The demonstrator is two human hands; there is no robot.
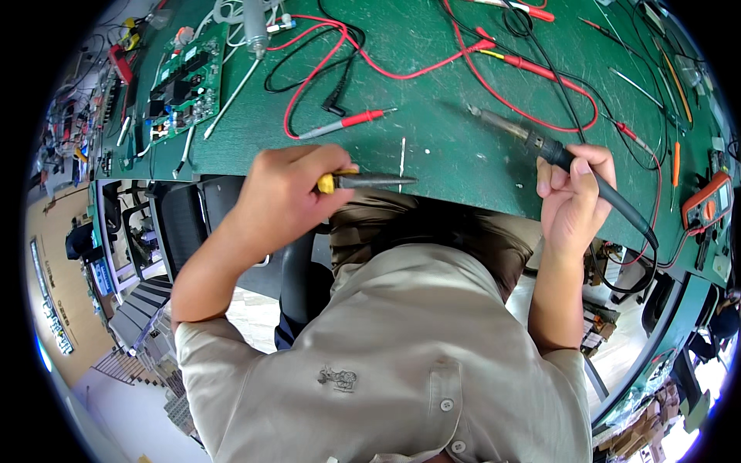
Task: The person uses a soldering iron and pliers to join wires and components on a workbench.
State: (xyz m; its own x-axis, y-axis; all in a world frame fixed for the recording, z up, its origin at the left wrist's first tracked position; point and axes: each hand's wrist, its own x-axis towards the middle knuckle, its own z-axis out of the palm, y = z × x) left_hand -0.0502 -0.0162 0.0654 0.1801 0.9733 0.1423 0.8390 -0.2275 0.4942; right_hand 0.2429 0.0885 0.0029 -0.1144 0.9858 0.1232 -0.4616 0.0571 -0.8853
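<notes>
My left hand (pixel 285 189) is closed around needle-nose pliers (pixel 378 180) with yellow handles, their long dark jaws pointing right over the table's near edge. Close to the jaw tips, a thin white strip (pixel 402 158) crosses the pliers; whether they grip it I cannot tell. In my right hand (pixel 575 193), fingers wrap the black grip of a soldering iron (pixel 505 123). Its metal tip points up and left above the green tabletop, and its thick black cable runs down past my wrist. Beyond the pliers lies a red and grey test probe (pixel 347 123).
Red and black test leads (pixel 401 76) loop across the green table (pixel 440 162). A circuit board (pixel 185 89) sits at the left, below a grey cylindrical tool (pixel 255 27). At the right are an orange multimeter (pixel 707 202) and an orange-handled screwdriver (pixel 677 163).
</notes>
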